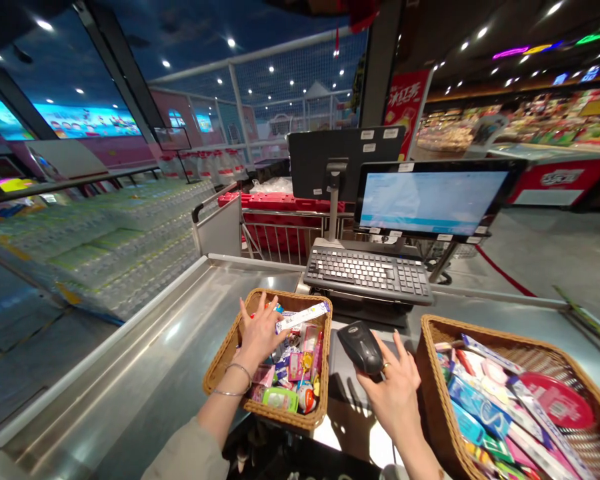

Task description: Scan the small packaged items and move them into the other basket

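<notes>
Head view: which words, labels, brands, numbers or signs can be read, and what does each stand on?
"冰红": large white characters on the tall red poster; a third character follows, too stylised to be sure of.
Too small or blurred: white lettering on the red-and-white freezer.
Too small: text on the lit black-framed monitor.
Too small: the mark on the black handheld scanner.
Too small: print on the long white-and-purple package.

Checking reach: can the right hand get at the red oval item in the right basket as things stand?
Probably not straight away: the right hand grips a scanner, and the side of the basket stands between. Still, the basket is open on top and the red oval item looks mostly uncovered.
</notes>
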A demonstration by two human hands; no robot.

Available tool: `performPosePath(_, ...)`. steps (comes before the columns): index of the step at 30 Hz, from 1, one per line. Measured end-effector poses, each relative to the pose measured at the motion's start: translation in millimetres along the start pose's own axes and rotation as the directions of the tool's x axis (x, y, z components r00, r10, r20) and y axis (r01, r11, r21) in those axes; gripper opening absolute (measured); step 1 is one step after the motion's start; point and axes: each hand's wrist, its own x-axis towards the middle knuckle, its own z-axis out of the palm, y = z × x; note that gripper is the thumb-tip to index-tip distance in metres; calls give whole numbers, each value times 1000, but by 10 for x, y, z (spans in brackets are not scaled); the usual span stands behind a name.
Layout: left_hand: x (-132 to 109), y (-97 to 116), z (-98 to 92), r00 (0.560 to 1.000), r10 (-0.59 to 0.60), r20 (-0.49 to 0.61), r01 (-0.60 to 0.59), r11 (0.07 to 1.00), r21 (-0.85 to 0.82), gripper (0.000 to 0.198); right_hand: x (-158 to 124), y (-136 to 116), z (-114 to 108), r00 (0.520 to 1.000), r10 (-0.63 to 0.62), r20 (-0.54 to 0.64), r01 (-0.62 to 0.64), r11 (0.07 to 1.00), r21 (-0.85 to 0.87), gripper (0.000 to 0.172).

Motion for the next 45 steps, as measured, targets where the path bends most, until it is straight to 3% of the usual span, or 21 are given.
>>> performPosePath(17, 282, 629, 5, 977, 153, -145, -166, 983, -78, 13, -72, -19, -237, 996, 3, -92, -13, 993, -115, 10)
performPosePath(22, 333, 815, 36, 970, 183, -162, -198, 977, -83, 12, -107, -12, -319, 987, -41, -152, 16, 986, -164, 16)
performPosePath(32, 439, 1137, 128, 948, 248, -198, -270, 959, -90, 12, -203, 25, -431, 989, -25, -145, -14, 964, -265, 27)
performPosePath(45, 510, 1339, 170, 933, 304, -191, -328, 939, -107, 12, -217, 93, -457, 989, -49, -141, 6, 957, -291, 26)
